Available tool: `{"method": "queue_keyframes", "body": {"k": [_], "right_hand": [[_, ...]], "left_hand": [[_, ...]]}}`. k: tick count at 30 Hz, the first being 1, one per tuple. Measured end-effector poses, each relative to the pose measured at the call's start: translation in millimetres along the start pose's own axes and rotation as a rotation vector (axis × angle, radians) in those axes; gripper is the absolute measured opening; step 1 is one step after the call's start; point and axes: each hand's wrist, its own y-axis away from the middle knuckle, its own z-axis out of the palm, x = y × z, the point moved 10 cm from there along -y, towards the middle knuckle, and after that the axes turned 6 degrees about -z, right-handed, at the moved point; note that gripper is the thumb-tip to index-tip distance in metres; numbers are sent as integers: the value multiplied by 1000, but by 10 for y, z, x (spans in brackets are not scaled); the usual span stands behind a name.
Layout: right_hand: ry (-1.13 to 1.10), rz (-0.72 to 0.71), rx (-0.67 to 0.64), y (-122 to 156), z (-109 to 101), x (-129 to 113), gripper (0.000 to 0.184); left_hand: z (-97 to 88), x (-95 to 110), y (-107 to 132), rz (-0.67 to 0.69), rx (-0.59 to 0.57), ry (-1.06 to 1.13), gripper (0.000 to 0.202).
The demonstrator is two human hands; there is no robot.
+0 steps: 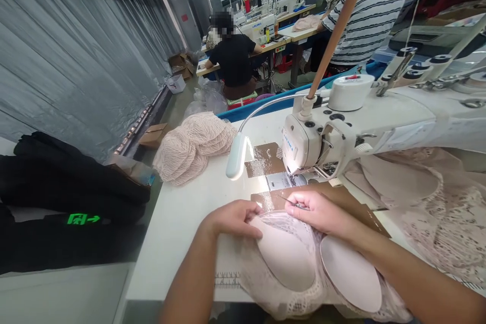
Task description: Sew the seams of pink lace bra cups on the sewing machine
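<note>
A pale pink lace bra [288,258] with two smooth cups lies on the white table [182,212] in front of the sewing machine [341,136]. My left hand [233,218] presses down on the top edge of the left cup, fingers curled on the fabric. My right hand [317,210] pinches the lace edge near the needle area and holds a thin metal tool [292,202], probably tweezers. Both hands sit just short of the machine's presser foot [299,174].
A lamp on a flexible neck [236,154] shines on the needle plate. A pile of pink lace pieces [193,144] lies at the table's far left; more lace [436,202] lies right under the machine arm. Two people sit at other machines behind. Black cloth [56,172] lies left.
</note>
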Motion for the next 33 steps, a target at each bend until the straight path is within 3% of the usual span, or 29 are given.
{"method": "queue_keyframes", "body": {"k": [3, 5, 9, 17, 21, 24, 28, 33], "right_hand": [[-42, 5, -185, 46, 179, 4, 36], [-120, 13, -221, 59, 256, 0, 40], [-199, 71, -77, 17, 230, 50, 42], [-94, -136, 30, 10, 143, -138, 26], [-102, -172, 46, 24, 121, -164, 25], [-116, -167, 79, 28, 86, -149, 24], [-193, -196, 117, 31, 23, -128, 31], [-190, -168, 47, 42, -8, -37, 47]], "left_hand": [[-228, -7, 123, 8, 114, 7, 29], [-275, 95, 170, 78, 166, 29, 25], [-184, 236, 146, 150, 200, 51, 25], [-17, 213, 5, 126, 204, 120, 40], [20, 204, -51, 112, 233, 64, 32], [87, 177, -91, 89, 190, 114, 27], [124, 215, -95, 121, 156, 189, 30], [102, 233, -96, 137, 170, 254, 33]]}}
